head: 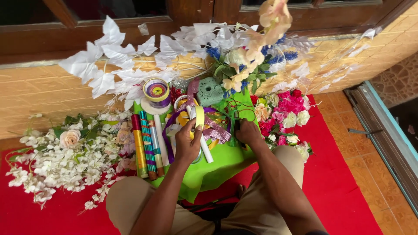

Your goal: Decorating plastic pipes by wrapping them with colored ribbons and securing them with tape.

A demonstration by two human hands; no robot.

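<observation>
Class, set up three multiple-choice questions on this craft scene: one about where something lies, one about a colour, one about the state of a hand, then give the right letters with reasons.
1. Where does the bunch of white flowers lie?
A. On the red mat, at the left of the picture
B. Inside the green cloth tray
C. On the person's knee

2. What colour is the foam block?
A. Red
B. Green
C. Black

3. What is the left hand doing?
A. Resting flat on the floor
B. Gripping a pale yellow tape roll
C. Hanging empty in the air

Answers: 1 A, the flowers spread over the mat left of the tray. 2 B, the block is plainly green. 3 B, the fingers close around the roll.
</observation>
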